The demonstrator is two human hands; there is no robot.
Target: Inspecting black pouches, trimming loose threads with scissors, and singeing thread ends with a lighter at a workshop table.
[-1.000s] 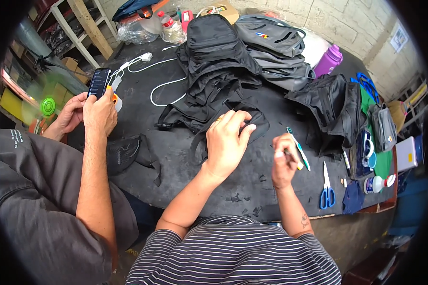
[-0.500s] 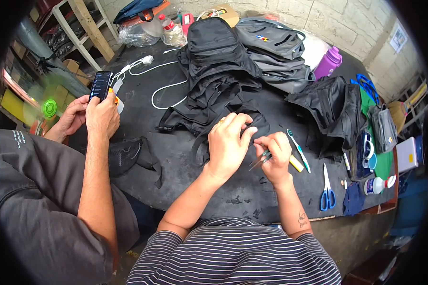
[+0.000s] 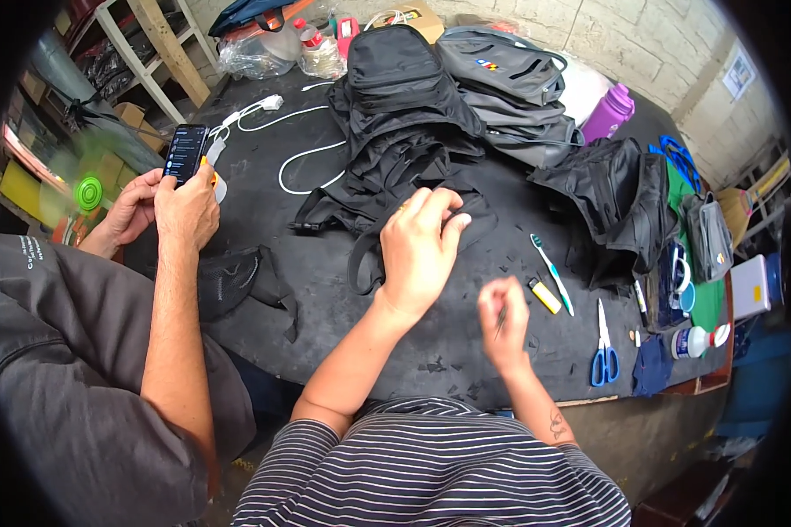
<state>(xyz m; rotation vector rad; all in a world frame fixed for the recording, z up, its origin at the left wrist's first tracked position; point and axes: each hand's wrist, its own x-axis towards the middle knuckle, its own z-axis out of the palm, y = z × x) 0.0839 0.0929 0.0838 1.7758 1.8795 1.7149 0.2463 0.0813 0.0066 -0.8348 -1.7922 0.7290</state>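
Observation:
My left hand [image 3: 420, 255] is raised over the straps of a black backpack [image 3: 391, 132], its fingers and thumb closed in a pinch. What lies between its fingertips is too small to make out against the dark cloth. My right hand [image 3: 504, 325], blurred by motion, is closed and apart from the left, above the bare table. It grips a small pointed metal tool [image 3: 500, 321], thin and dark; its kind is unclear. To the right of that hand lie a yellow lighter [image 3: 545, 296] and a green-and-white toothbrush [image 3: 554, 277].
Blue-handled scissors [image 3: 603, 351], a black bag [image 3: 602, 211] and a white bottle [image 3: 693, 342] lie at right. Grey backpacks [image 3: 505, 97] and a purple bottle [image 3: 608, 112] stand behind. At left, another person's hands [image 3: 185, 211] hold a phone [image 3: 185, 154]. Black scraps litter the table [image 3: 360, 342].
My right hand has drawn away from the left, toward me, carrying the pointed tool and uncovering the lighter. The left hand has shifted slightly left and stays pinched.

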